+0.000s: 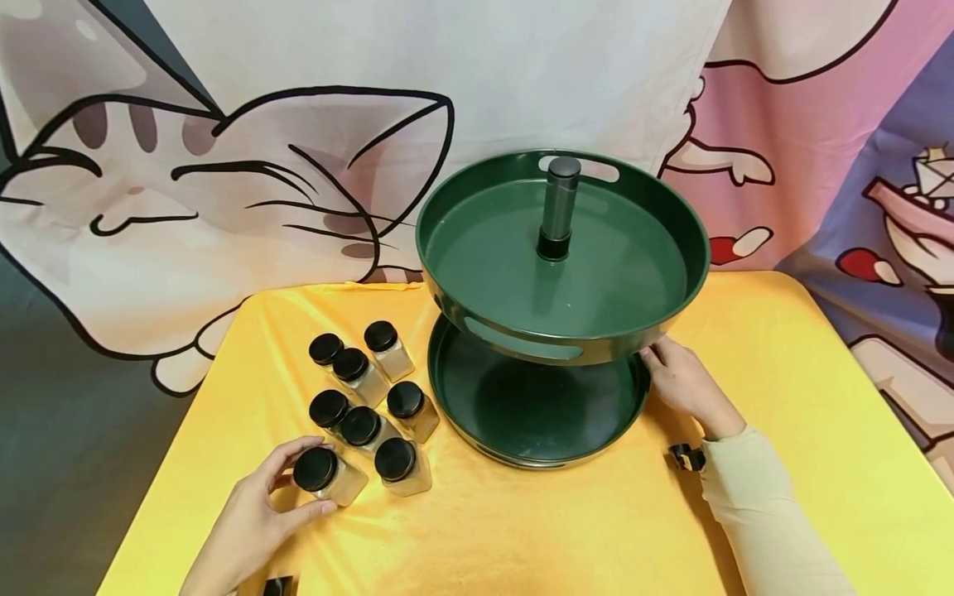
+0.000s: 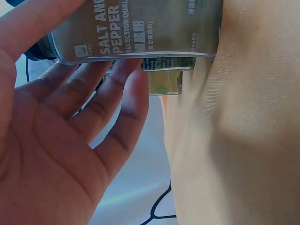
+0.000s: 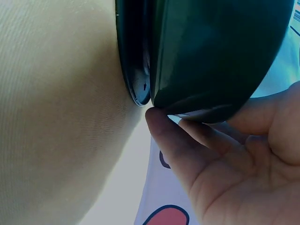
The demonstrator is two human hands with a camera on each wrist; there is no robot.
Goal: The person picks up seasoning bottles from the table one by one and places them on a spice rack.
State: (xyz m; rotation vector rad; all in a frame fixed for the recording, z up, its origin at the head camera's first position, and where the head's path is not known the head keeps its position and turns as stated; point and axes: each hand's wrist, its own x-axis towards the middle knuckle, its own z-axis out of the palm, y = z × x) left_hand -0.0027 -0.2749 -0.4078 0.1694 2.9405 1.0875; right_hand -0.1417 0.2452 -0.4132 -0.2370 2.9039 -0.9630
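Note:
On the left, my left hand [image 1: 253, 515] holds a spice jar [image 1: 344, 482] between thumb and fingers. The jar has a black lid and clear square sides; its label reads salt and pepper in the left wrist view, where the jar [image 2: 164, 28] stands on the cloth. More black-lidded spice jars [image 1: 395, 459] are grouped just beyond it. To the right is a two-tier dark green round tray, with an upper tier [image 1: 484, 273] above a lower tier [image 1: 532, 426]. My right hand [image 1: 689, 385] grips the lower tier's wall [image 3: 215, 61] at its right side, thumb near the rim.
A yellow cloth [image 1: 522, 530] covers the table. A dark post [image 1: 559, 207] rises from the upper tier, which has cut-out handles [image 1: 522, 339] in its wall. Behind the table hangs a cartoon-printed curtain [image 1: 559, 74].

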